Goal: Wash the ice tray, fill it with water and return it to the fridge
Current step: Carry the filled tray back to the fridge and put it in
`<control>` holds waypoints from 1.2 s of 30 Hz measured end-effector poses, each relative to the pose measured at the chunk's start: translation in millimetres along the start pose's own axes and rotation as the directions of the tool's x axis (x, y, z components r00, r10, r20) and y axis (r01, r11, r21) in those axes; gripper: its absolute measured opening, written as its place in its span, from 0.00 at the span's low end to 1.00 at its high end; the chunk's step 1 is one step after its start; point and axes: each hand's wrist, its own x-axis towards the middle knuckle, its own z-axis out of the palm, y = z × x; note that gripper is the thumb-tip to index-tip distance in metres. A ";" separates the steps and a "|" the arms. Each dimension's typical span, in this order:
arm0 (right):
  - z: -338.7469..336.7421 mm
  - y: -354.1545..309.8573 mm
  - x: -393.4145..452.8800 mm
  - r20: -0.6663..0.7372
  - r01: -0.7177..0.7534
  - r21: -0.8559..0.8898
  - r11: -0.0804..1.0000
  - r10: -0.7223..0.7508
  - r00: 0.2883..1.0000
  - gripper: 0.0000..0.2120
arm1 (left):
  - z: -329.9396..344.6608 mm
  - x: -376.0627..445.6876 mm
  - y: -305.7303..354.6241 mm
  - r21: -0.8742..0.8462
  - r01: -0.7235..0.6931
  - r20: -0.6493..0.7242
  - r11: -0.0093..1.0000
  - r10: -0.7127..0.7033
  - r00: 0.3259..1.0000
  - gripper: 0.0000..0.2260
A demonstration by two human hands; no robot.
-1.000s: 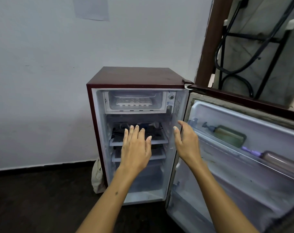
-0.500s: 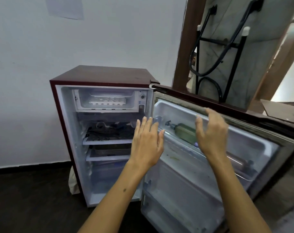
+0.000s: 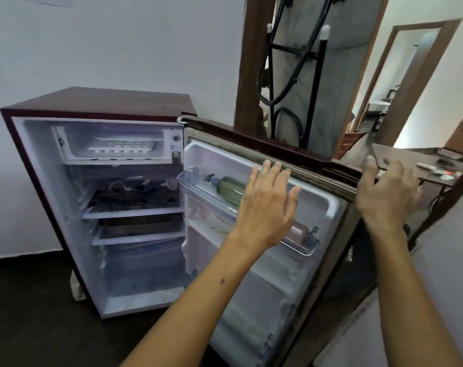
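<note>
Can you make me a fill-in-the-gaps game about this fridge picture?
1. The fridge door is ____.
2. The white ice tray sits in the ____ compartment of the fridge.
3. The green bottle lies in the ____ rack.
4. The left hand and right hand are holding ____.

Missing words: open; top; door; nothing

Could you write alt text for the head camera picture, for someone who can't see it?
Two open, empty hands, left hand and right hand, reach toward the open door of a small maroon fridge; a white ice tray sits in its freezer compartment.
</note>
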 end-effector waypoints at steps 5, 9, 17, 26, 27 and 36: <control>11.9 20.0 -0.6 0.183 -0.030 0.204 0.978 -0.008 0.983 0.28 | 16.0 4.6 27.8 0.011 -0.054 0.028 0.999 0.053 0.998 0.27; 11.1 16.3 -7.9 0.151 -0.074 0.294 0.953 0.030 0.988 0.20 | 23.1 1.0 41.2 0.022 -0.074 0.025 0.997 0.074 0.997 0.26; -13.4 4.4 -39.5 0.016 -0.075 0.444 0.893 0.076 0.997 0.21 | 16.2 -20.1 47.8 0.034 -0.068 -0.033 0.997 0.069 0.997 0.23; -36.5 -39.1 -84.7 0.322 -0.360 0.844 0.397 0.161 0.933 0.29 | -25.5 -49.4 48.5 0.004 -0.065 -0.159 0.998 0.065 0.985 0.21; -32.8 -45.6 -92.1 0.334 -0.361 0.842 0.401 0.140 0.932 0.28 | -32.6 -53.1 47.2 0.015 -0.056 -0.167 0.998 0.057 0.984 0.20; 3.4 -106.3 -173.8 0.533 -0.405 0.744 0.531 -0.106 0.840 0.21 | -104.8 -96.2 3.9 0.318 0.194 -0.304 0.928 -0.094 0.948 0.17</control>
